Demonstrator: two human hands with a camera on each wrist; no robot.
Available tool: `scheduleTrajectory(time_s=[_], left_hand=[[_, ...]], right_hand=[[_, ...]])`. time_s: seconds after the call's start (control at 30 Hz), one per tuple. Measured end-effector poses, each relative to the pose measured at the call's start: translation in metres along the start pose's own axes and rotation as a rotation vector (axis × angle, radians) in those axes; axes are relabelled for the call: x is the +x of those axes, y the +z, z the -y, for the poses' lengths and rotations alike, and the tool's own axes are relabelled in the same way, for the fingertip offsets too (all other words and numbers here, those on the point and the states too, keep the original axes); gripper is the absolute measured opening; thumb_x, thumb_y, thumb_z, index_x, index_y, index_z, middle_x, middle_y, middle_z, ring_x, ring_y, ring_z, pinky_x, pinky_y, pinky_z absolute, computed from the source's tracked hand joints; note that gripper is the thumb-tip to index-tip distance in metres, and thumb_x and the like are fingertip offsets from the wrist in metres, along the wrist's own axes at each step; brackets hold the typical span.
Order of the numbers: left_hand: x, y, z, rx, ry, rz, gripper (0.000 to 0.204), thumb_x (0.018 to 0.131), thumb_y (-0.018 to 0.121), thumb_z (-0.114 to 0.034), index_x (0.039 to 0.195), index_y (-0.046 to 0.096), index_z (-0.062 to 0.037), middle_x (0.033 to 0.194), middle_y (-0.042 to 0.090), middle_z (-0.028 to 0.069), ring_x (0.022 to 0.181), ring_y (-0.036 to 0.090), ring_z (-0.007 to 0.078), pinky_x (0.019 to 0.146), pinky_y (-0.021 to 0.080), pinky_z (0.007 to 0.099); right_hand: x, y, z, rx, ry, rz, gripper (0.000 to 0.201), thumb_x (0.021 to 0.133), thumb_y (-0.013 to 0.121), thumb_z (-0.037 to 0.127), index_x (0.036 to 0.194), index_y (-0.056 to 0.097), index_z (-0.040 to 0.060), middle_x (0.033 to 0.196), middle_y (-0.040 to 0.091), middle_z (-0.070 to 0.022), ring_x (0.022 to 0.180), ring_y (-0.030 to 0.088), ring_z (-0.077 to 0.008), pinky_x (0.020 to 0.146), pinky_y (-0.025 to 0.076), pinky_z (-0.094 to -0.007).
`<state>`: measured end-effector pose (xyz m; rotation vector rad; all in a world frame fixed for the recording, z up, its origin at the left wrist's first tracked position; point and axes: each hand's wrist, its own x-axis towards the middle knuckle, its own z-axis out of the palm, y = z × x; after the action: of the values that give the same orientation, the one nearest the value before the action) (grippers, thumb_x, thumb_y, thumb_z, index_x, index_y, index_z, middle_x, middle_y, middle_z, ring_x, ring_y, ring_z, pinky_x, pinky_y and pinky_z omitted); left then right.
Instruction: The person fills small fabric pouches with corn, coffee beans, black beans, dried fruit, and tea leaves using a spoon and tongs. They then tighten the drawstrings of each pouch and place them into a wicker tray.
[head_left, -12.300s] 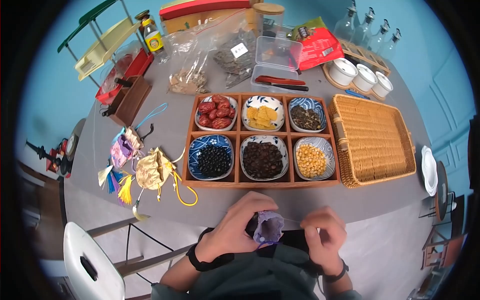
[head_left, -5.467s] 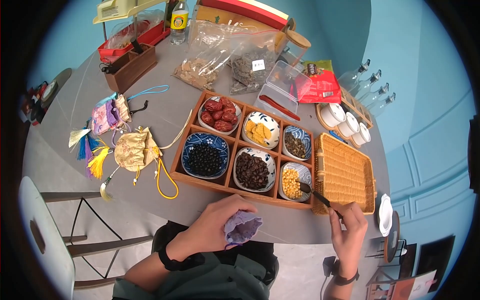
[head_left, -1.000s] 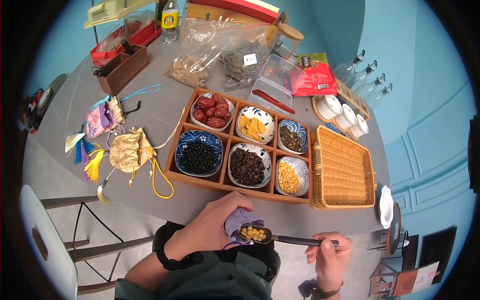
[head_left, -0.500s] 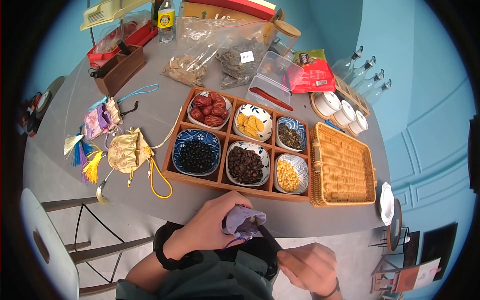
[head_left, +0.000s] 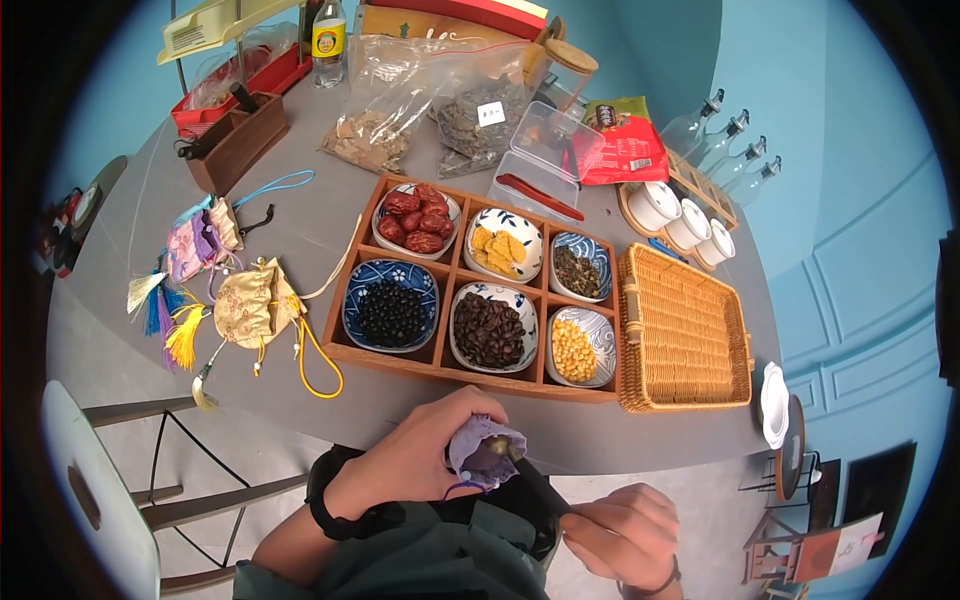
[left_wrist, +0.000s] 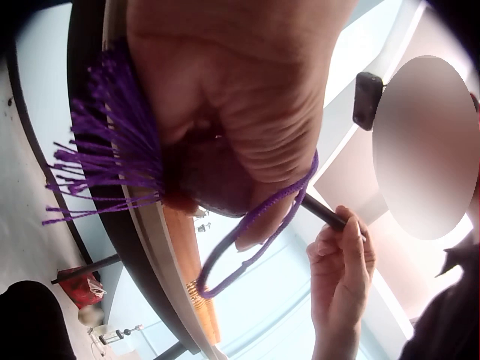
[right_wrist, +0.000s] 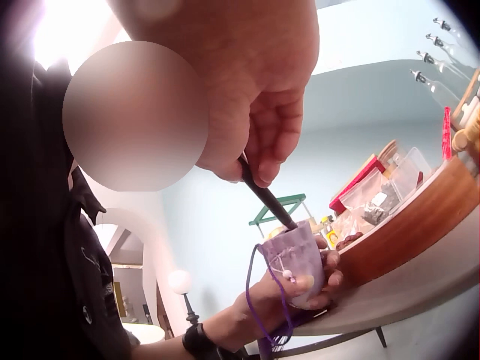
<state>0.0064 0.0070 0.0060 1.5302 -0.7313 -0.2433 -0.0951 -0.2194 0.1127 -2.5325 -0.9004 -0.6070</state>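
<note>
My left hand (head_left: pixel 412 452) grips a purple drawstring pouch (head_left: pixel 468 446) with its mouth open, close to the table's front edge. In the right wrist view the pouch (right_wrist: pixel 293 259) stands upright in the left hand's fingers, its purple cord hanging in a loop. My right hand (head_left: pixel 628 535) pinches the dark handle of a scoop (head_left: pixel 538 484), whose head is down in the pouch mouth. What the scoop holds cannot be made out. A purple tassel (left_wrist: pixel 112 135) hangs beside the left palm. Beyond the hands, a bowl (head_left: pixel 581 346) holds yellow kernels.
A wooden divided tray (head_left: pixel 470 378) holds several bowls of dried foods. A wicker basket (head_left: pixel 684 330) sits at its right, small pouches (head_left: pixel 254 304) with tassels at its left. Plastic bags (head_left: pixel 375 125), a clear box (head_left: pixel 540 160) and white lidded jars (head_left: pixel 655 206) stand behind.
The right hand has moved left and down, and the scoop, earlier level with yellow kernels in it over the pouch, now tilts steeply with its head inside. The left hand keeps its hold.
</note>
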Motion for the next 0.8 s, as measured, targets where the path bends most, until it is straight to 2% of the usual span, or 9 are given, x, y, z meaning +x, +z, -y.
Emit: scheduleTrajectory(time_s=[0.1, 0.23, 0.3, 0.33, 0.4, 0.5, 0.57, 0.63, 0.8], left_hand=[[-0.001, -0.001, 0.000, 0.000, 0.029, 0.003, 0.061, 0.066, 0.091, -0.013, 0.117, 0.058, -0.0075, 0.109, 0.065, 0.0111, 0.099, 0.067, 0.0281, 0.088, 0.052, 0.0354], [-0.001, -0.001, -0.002, 0.001, 0.034, -0.019, 0.060, 0.065, 0.090, -0.011, 0.115, 0.058, -0.0070, 0.109, 0.064, 0.0114, 0.099, 0.066, 0.0295, 0.089, 0.051, 0.0355], [-0.002, -0.002, -0.002, -0.003, 0.024, -0.019, 0.059, 0.065, 0.090, -0.010, 0.115, 0.058, -0.0070, 0.109, 0.064, 0.0116, 0.100, 0.066, 0.0295, 0.090, 0.051, 0.0354], [-0.002, -0.002, -0.003, -0.007, 0.015, -0.015, 0.059, 0.065, 0.090, -0.009, 0.115, 0.058, -0.0071, 0.109, 0.064, 0.0118, 0.101, 0.066, 0.0296, 0.090, 0.051, 0.0353], [-0.002, -0.001, -0.001, -0.005, 0.017, -0.010, 0.060, 0.064, 0.090, -0.009, 0.115, 0.058, -0.0070, 0.110, 0.064, 0.0119, 0.101, 0.066, 0.0298, 0.091, 0.051, 0.0352], [-0.002, -0.001, -0.003, -0.003, 0.001, -0.010, 0.060, 0.063, 0.089, -0.008, 0.115, 0.058, -0.0070, 0.110, 0.064, 0.0120, 0.102, 0.065, 0.0299, 0.091, 0.050, 0.0353], [-0.003, -0.003, -0.005, -0.005, -0.020, -0.014, 0.060, 0.063, 0.089, -0.008, 0.115, 0.058, -0.0070, 0.109, 0.064, 0.0120, 0.102, 0.066, 0.0299, 0.091, 0.051, 0.0356], [-0.003, -0.004, -0.006, 0.012, 0.008, 0.016, 0.068, 0.064, 0.093, -0.005, 0.120, 0.055, -0.0066, 0.113, 0.063, 0.0125, 0.104, 0.064, 0.0359, 0.089, 0.052, 0.0393], [-0.002, -0.003, -0.001, 0.014, 0.033, 0.020, 0.067, 0.064, 0.093, -0.006, 0.120, 0.055, -0.0066, 0.113, 0.063, 0.0124, 0.104, 0.064, 0.0358, 0.089, 0.052, 0.0392]], right_hand=[[-0.010, -0.010, -0.006, 0.040, -0.013, -0.026, 0.016, 0.078, 0.084, 0.017, 0.088, 0.075, 0.0068, 0.078, 0.070, -0.0037, 0.062, 0.064, -0.0182, 0.055, 0.050, -0.0286], [-0.039, -0.017, -0.022, 0.175, 0.073, -0.257, 0.024, 0.091, 0.073, 0.025, 0.081, 0.069, 0.0038, 0.075, 0.067, -0.0068, 0.062, 0.062, -0.0187, 0.055, 0.047, -0.0278], [-0.046, -0.014, -0.036, 0.176, 0.181, -0.549, 0.017, 0.085, 0.075, 0.004, 0.100, 0.072, -0.0028, 0.075, 0.070, -0.0113, 0.057, 0.062, -0.0224, 0.055, 0.049, -0.0316], [-0.042, -0.016, -0.041, 0.173, 0.179, -0.549, 0.017, 0.085, 0.075, 0.004, 0.100, 0.072, -0.0028, 0.075, 0.070, -0.0113, 0.057, 0.062, -0.0224, 0.055, 0.049, -0.0316], [-0.026, -0.019, -0.052, -0.209, 0.318, -0.370, 0.016, 0.085, 0.073, 0.000, 0.100, 0.071, -0.0016, 0.078, 0.067, -0.0104, 0.061, 0.059, -0.0247, 0.059, 0.047, -0.0340], [-0.013, -0.014, -0.065, -0.337, 0.346, -0.191, 0.019, 0.083, 0.073, -0.003, 0.102, 0.071, -0.0001, 0.085, 0.068, -0.0115, 0.069, 0.061, -0.0271, 0.063, 0.047, -0.0355], [-0.013, -0.009, -0.074, -0.342, 0.327, -0.154, 0.022, 0.082, 0.074, -0.003, 0.103, 0.072, 0.0018, 0.086, 0.067, -0.0098, 0.068, 0.059, -0.0282, 0.063, 0.046, -0.0372], [-0.008, -0.006, -0.077, -0.405, 0.233, -0.072, 0.024, 0.080, 0.077, -0.001, 0.103, 0.071, 0.0024, 0.084, 0.065, -0.0084, 0.067, 0.058, -0.0277, 0.062, 0.044, -0.0388], [0.007, -0.001, -0.074, -0.494, 0.125, 0.018, 0.025, 0.079, 0.079, 0.002, 0.102, 0.070, 0.0026, 0.080, 0.062, -0.0071, 0.065, 0.056, -0.0263, 0.060, 0.041, -0.0388]])
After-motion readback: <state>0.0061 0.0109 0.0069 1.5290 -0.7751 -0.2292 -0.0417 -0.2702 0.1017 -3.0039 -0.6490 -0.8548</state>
